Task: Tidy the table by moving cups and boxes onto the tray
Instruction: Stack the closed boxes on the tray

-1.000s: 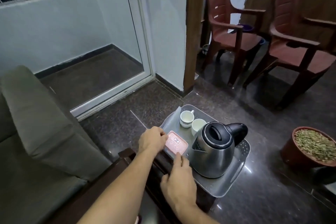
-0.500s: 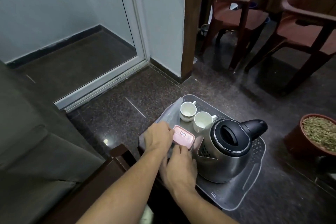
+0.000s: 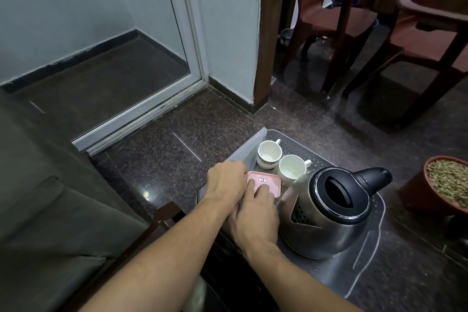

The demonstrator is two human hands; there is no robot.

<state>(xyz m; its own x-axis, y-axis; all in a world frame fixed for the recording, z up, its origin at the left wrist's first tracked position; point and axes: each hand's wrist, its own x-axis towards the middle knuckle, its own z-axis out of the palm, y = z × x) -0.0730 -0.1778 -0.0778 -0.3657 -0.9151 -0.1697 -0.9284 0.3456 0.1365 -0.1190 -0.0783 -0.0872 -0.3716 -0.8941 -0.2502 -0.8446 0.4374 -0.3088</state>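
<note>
Head view, looking down. Grey tray (image 3: 364, 271) in the lower right of the view, above dark speckled floor (image 3: 157, 149). On the tray: steel kettle (image 3: 329, 230) with black lid and handle, filling the near right part; two white cups (image 3: 269, 153) (image 3: 292, 168) side by side at the far left corner, both upright, handles pointing right and away. Pink box (image 3: 269, 181), small white label on its lid, sits over the tray's left side, just in front of the cups and just left of the kettle; cannot tell whether its base rests on the tray or is held slightly clear. Left hand (image 3: 225, 183) at the box's left edge, fingers curled down around it, grip closed on the box. Right hand (image 3: 255, 218) comes in from the near side, bent fingers (image 3: 263, 189) draped over the box's near end with tips on the lid, grip also on the box; thumb hidden. The two hands touch. Translucent plastic sheet (image 3: 249, 152) stands along the tray's left rim beside the cups. Surroundings: grey sofa (image 3: 38, 197) at left, potted plant (image 3: 445, 185) at right, two brown plastic chairs (image 3: 329, 7) beyond.
</note>
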